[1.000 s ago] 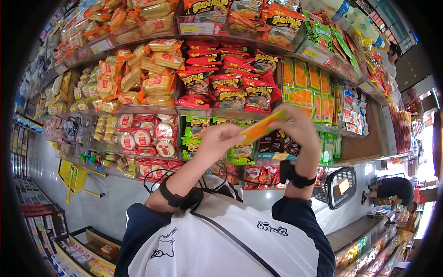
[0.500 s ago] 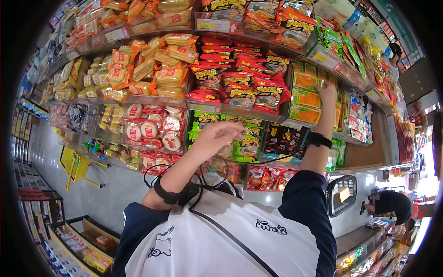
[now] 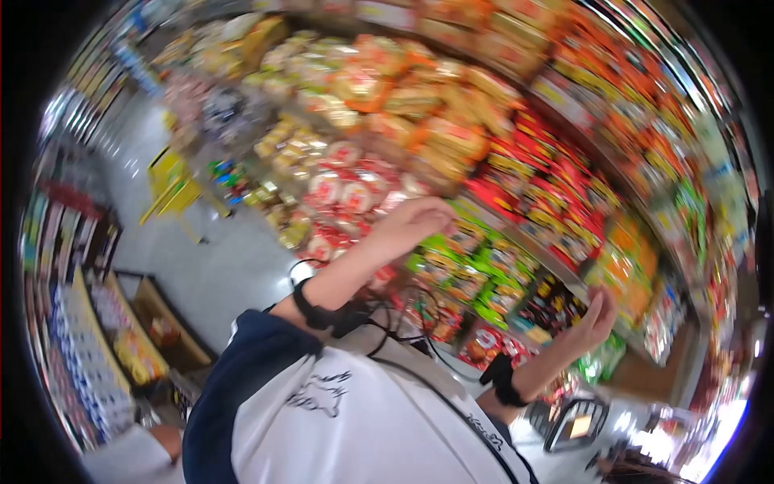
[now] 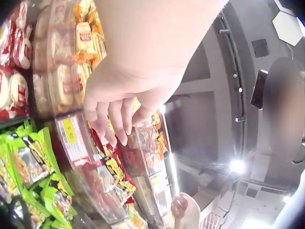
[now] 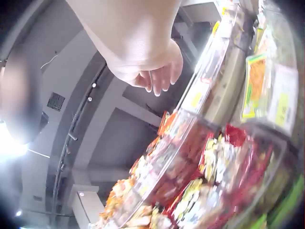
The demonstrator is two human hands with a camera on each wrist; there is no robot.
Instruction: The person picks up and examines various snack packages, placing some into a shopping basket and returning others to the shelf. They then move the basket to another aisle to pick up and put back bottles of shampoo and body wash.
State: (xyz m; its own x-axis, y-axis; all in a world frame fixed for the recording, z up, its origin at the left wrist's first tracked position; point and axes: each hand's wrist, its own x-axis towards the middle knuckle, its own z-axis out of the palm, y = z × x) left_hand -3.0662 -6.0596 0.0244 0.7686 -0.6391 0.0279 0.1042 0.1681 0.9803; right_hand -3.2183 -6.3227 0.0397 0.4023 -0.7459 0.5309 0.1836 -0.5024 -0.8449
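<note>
The left hand (image 3: 415,222) hangs in front of the shelves, over the edge between white-and-red packs (image 3: 343,189) and green packs (image 3: 492,270). In the left wrist view the fingers of this hand (image 4: 128,95) droop loosely and hold nothing. Lower right in the head view, the right hand (image 3: 595,321) is beside the dark packs (image 3: 555,302), below the orange-yellow packs (image 3: 625,262). Seen from the right wrist, that hand (image 5: 155,67) has slightly bent, relaxed fingers with nothing in them.
Red packs (image 3: 536,194) fill a middle shelf bin. A yellow frame (image 3: 173,189) stands on the grey floor at left. Low on the right is a black basket (image 3: 576,423). Part of another person (image 3: 141,452) shows at the lower left edge.
The orange pack held one second ago was back among its row half a second ago, under the right hand. That hand has since drawn away, lower. The head view has turned and blurred.
</note>
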